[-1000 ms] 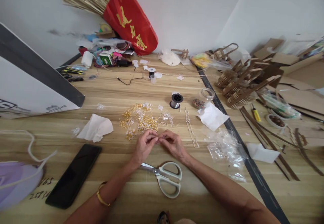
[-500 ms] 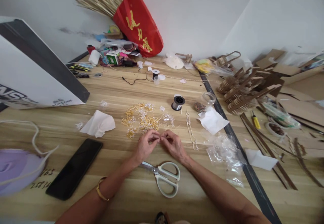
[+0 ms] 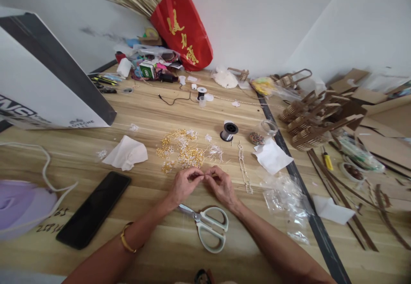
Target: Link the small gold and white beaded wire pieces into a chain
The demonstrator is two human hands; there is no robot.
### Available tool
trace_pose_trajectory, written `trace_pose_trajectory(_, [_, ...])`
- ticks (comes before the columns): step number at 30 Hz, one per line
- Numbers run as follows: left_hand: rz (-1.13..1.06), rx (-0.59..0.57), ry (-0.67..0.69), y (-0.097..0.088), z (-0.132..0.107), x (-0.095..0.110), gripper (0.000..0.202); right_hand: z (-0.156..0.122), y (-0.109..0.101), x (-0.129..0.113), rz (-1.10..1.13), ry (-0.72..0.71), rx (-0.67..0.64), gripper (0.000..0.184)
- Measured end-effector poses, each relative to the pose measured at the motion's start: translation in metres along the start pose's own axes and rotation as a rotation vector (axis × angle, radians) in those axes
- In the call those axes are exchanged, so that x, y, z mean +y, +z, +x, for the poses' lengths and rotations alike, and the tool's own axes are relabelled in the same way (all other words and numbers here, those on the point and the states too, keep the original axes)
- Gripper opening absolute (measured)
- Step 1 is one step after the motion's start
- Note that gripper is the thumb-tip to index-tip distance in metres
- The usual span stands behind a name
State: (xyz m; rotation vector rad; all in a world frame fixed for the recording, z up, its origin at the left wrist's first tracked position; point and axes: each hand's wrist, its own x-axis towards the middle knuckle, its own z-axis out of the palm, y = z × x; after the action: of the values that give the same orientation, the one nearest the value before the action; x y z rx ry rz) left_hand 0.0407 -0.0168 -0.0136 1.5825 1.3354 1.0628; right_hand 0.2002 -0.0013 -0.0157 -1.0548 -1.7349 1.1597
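Note:
My left hand (image 3: pixel 186 185) and my right hand (image 3: pixel 221 185) meet at the fingertips over the table, thumbs and forefingers pinched. Whatever lies between the fingers is too small to make out. Just beyond them spreads a pile of small gold and silver jewelry findings (image 3: pixel 189 156). Several thin silver pins (image 3: pixel 215 151) lie beside that pile. To the right of my right hand a beaded chain (image 3: pixel 243 167) is stretched along the wood. White-handled scissors (image 3: pixel 210 228) rest below my hands, their blades partly behind my left wrist.
A black phone (image 3: pixel 93 209) and a white cloth (image 3: pixel 126 153) lie on the left. A wire spool (image 3: pixel 228 131), a glass jar (image 3: pixel 268 128), white paper (image 3: pixel 272 155) and clear plastic bags (image 3: pixel 289 198) are on the right. Small woven baskets (image 3: pixel 308 125) stand farther right.
The camera view has shifted slightly, so the table things sit a little differently in it. My hands stay pinched together at nearly the same spot.

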Motion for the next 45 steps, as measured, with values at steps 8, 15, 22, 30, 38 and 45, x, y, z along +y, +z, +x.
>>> trace_pose_trajectory(8, [-0.075, -0.006, -0.051, 0.0001, 0.0008, -0.0023, 0.009, -0.0010, 0.0021, 0.0017, -0.003, -0.028, 0.033, 0.016])
trace_pose_trajectory(15, [-0.216, 0.004, -0.156, -0.0015, 0.0026, -0.0032, 0.011, -0.0017, 0.0006, -0.0015, -0.045, -0.120, 0.073, 0.015])
trace_pose_trajectory(22, [-0.336, 0.013, -0.236, -0.0034, 0.0061, 0.0035, 0.012, -0.0020, 0.0019, -0.0018, -0.074, -0.176, 0.074, 0.015])
trace_pose_trajectory(30, [-0.383, -0.027, -0.254, -0.0024, 0.0058, 0.0043, 0.018, -0.0019, 0.0001, 0.0032, -0.073, -0.168, 0.079, 0.012])
trace_pose_trajectory(38, [-0.405, -0.033, -0.244, 0.0006, 0.0043, 0.0017, 0.018, -0.0015, -0.0010, 0.0035, -0.110, -0.181, 0.078, 0.012])
trace_pose_trajectory(45, [-0.449, -0.021, -0.293, 0.0020, 0.0042, 0.0014, 0.016, -0.0016, -0.0006, 0.0065, -0.124, -0.174, 0.095, 0.011])
